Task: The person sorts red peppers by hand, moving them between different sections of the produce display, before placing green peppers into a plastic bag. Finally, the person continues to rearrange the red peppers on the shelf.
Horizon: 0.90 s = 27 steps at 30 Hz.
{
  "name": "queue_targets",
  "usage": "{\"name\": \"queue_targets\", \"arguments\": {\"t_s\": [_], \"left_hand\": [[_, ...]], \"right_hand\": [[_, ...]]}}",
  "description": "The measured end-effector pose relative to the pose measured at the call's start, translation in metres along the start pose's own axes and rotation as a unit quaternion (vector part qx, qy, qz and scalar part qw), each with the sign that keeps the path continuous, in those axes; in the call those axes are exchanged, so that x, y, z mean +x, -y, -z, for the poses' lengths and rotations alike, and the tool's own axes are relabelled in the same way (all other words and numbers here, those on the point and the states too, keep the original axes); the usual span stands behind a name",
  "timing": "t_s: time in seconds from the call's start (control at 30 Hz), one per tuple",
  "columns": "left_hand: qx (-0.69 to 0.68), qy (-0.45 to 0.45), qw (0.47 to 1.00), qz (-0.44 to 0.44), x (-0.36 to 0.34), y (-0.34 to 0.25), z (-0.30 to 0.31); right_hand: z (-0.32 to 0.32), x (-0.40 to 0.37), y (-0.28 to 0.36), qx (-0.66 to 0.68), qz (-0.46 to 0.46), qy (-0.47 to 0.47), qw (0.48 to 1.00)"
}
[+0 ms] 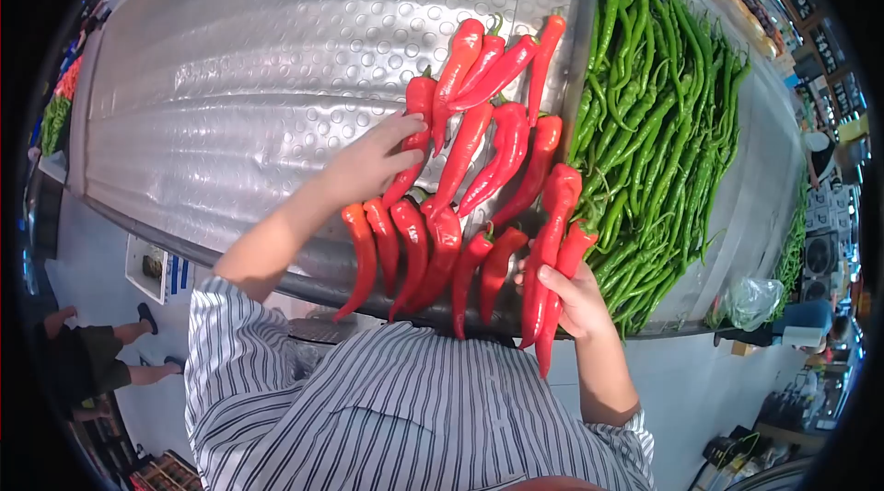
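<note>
Large red chili peppers (508, 150) lie on the metal display counter in a loose upper group and a row along the front edge. My left hand (376, 158) reaches in from the left, its fingers spread against the side of the leftmost upper red pepper (419, 109). At the right end of the front row, my right hand (573, 296) is closed around two long red peppers (551, 224), thumb on top and tips pointing down toward me. Whether the left fingertips curl under their pepper is hard to see.
A big pile of long green chili peppers (658, 141) lies to the right, beyond a divider strip. The dimpled steel counter (230, 104) extends left and back. A plastic bag (753, 300) sits at the far right. Another person's legs (138, 353) show at lower left.
</note>
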<state>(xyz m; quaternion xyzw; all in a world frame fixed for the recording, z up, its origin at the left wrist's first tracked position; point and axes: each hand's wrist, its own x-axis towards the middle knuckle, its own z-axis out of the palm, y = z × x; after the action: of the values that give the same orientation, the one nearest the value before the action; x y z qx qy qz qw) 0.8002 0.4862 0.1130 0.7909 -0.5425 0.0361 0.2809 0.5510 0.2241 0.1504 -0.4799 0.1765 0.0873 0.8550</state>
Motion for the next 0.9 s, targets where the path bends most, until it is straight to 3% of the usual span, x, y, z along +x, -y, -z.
{"name": "queue_targets", "arguments": {"t_s": [0.03, 0.1, 0.13, 0.17, 0.23, 0.27, 0.3, 0.37, 0.43, 0.47, 0.5, 0.57, 0.63, 0.67, 0.7, 0.77, 0.8, 0.87, 0.9], "left_hand": [[0.066, -0.095, 0.989, -0.088, -0.004, -0.011, -0.001], [-0.177, -0.222, 0.959, 0.014, -0.007, -0.056, -0.014], [-0.386, -0.235, 0.889, 0.082, -0.004, -0.082, -0.030], [-0.573, -0.234, 0.772, 0.148, -0.003, -0.103, -0.046], [-0.744, -0.171, 0.595, 0.253, -0.011, -0.123, -0.063], [-0.766, -0.156, 0.578, 0.232, -0.011, -0.132, -0.066], [-0.766, -0.187, 0.547, 0.282, -0.016, -0.134, -0.072], [-0.788, -0.239, 0.480, 0.304, -0.030, -0.122, -0.084], [-0.771, -0.264, 0.469, 0.341, -0.029, -0.125, -0.059], [-0.755, -0.269, 0.481, 0.356, -0.035, -0.120, -0.053], [-0.755, -0.275, 0.472, 0.363, -0.041, -0.114, -0.054], [-0.784, -0.265, 0.437, 0.353, -0.050, -0.109, -0.051], [-0.790, -0.271, 0.418, 0.357, -0.050, -0.120, -0.043], [-0.795, -0.283, 0.396, 0.363, -0.052, -0.124, -0.039], [-0.795, -0.283, 0.397, 0.361, -0.056, -0.124, -0.041], [-0.795, -0.242, 0.451, 0.326, -0.064, -0.119, -0.047], [-0.795, -0.246, 0.451, 0.323, -0.063, -0.119, -0.044], [-0.694, -0.276, 0.545, 0.380, -0.059, -0.117, -0.037], [-0.692, -0.280, 0.546, 0.380, -0.057, -0.111, -0.033]], "right_hand": [[-0.006, 0.006, -0.001, 0.003, 0.003, -0.002, 1.000], [-0.024, 0.020, -0.002, -0.081, 0.044, 0.014, 0.996], [-0.036, 0.027, -0.002, -0.093, 0.043, 0.027, 0.994], [-0.039, 0.036, -0.010, -0.122, 0.046, 0.056, 0.990], [-0.057, 0.048, -0.014, -0.203, 0.103, 0.122, 0.966], [-0.062, 0.049, -0.019, -0.251, 0.118, 0.102, 0.955], [-0.061, 0.048, -0.016, -0.250, 0.123, 0.094, 0.956], [-0.057, 0.051, -0.005, -0.326, 0.022, 0.099, 0.940], [-0.054, 0.061, 0.014, -0.312, 0.023, 0.042, 0.949], [-0.060, 0.065, 0.036, -0.381, 0.043, -0.019, 0.923], [-0.049, 0.085, 0.043, -0.364, 0.085, -0.046, 0.926], [-0.043, 0.117, 0.078, -0.466, 0.225, -0.134, 0.845], [-0.038, 0.154, 0.111, -0.571, 0.341, -0.203, 0.719], [-0.037, 0.169, 0.123, -0.610, 0.377, -0.237, 0.655], [-0.041, 0.178, 0.134, -0.620, 0.372, -0.264, 0.638], [-0.033, 0.206, 0.143, -0.631, 0.433, -0.279, 0.580], [-0.035, 0.211, 0.143, -0.631, 0.437, -0.275, 0.579], [-0.037, 0.221, 0.138, -0.724, 0.464, -0.308, 0.407], [-0.035, 0.223, 0.134, -0.723, 0.468, -0.305, 0.408]]}}
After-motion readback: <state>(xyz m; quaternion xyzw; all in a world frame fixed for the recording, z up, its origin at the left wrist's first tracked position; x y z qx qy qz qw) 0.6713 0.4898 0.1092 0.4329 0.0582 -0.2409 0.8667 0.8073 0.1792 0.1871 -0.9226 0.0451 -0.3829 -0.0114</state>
